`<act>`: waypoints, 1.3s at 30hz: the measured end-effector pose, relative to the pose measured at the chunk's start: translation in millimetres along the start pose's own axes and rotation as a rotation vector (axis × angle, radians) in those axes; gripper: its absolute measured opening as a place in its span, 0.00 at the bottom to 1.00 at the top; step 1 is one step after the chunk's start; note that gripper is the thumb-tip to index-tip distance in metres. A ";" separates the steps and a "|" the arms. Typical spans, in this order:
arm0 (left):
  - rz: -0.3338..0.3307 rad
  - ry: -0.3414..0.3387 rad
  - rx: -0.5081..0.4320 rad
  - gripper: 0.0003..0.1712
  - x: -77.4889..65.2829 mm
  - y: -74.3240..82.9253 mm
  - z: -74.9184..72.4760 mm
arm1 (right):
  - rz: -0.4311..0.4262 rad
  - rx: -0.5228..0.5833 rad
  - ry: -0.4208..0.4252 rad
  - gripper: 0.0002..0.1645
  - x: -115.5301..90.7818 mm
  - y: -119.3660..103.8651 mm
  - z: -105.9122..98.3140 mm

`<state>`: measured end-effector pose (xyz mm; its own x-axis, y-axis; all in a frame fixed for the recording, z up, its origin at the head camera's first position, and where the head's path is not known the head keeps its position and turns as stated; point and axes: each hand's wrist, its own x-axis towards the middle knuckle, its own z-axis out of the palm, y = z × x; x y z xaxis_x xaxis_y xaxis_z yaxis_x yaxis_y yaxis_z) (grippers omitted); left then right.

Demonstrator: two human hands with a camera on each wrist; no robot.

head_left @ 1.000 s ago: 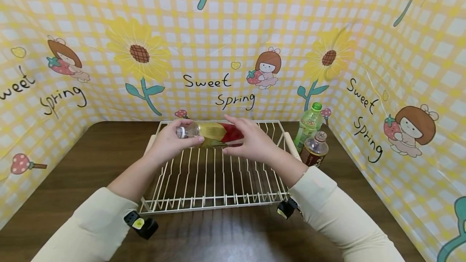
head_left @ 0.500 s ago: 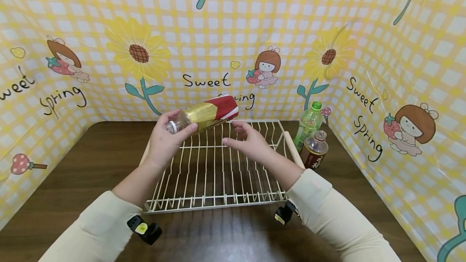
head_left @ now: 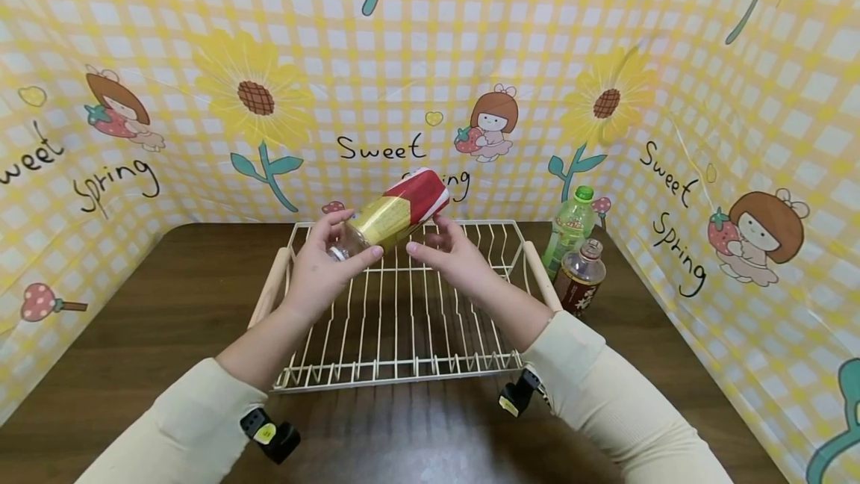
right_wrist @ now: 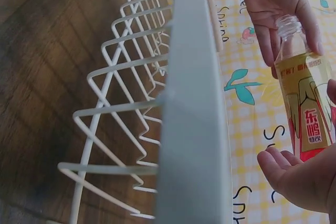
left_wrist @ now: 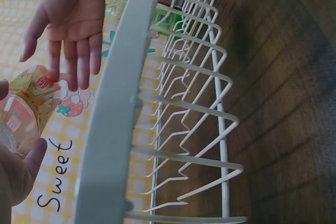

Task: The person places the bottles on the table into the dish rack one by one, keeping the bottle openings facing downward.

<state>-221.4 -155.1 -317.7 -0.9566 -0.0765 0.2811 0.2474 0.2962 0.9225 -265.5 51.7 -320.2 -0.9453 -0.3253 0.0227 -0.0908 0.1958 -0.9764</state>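
Observation:
A clear plastic bottle (head_left: 396,211) with a gold and red label is tilted above the wire rack, its base up to the right. My left hand (head_left: 319,264) grips it around the neck and shoulder, thumb on the near side. Its threaded neck shows bare in the right wrist view, where the bottle (right_wrist: 307,95) is seen from its label side. My right hand (head_left: 463,256) is beside the lower end, fingertips close to the base. In the left wrist view that right hand (left_wrist: 79,19) has its fingers extended and palm showing.
A cream wire rack (head_left: 416,378) with wooden handles (head_left: 541,275) stands on the dark wooden table (head_left: 188,297) under the hands. To its right are a green-capped bottle (head_left: 569,228) and an uncapped bottle with a brown label (head_left: 579,284). A checked cloth (head_left: 403,58) hangs behind.
The bottle went from level between both hands to tilted base-up, held by the left hand. My right hand let go; in the last half second the bottle shifted slightly right, nearer to it.

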 end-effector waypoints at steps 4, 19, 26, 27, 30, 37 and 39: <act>0.045 -0.017 0.056 0.41 -3.4 -1.1 4.5 | -0.015 0.051 0.003 0.49 1.2 -3.1 3.3; 0.068 -0.017 0.216 0.47 -15.1 1.0 19.7 | -0.009 0.293 0.024 0.50 4.2 -17.6 24.6; 0.074 -0.069 0.204 0.48 -14.6 1.4 9.6 | 0.030 0.326 0.005 0.52 11.3 -21.3 29.5; 0.078 -0.093 0.199 0.48 -14.1 1.8 4.9 | 0.034 0.334 0.000 0.52 13.0 -21.9 30.0; 0.071 -0.152 0.202 0.44 -12.0 2.0 -13.8 | 0.045 0.332 -0.002 0.53 19.1 -23.6 31.7; -0.115 -0.188 0.382 0.43 -0.5 -16.2 -71.7 | 0.075 0.221 -0.018 0.57 36.5 -23.9 36.1; -0.191 -0.205 0.416 0.44 2.1 -28.7 -83.6 | 0.085 0.196 -0.032 0.58 41.4 -23.7 37.8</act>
<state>-217.6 -243.4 -321.5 -0.9997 0.0096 0.0210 0.0221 0.6528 0.7572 -290.7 -1.3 -304.2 -0.9364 -0.3447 -0.0650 0.0540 0.0414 -0.9977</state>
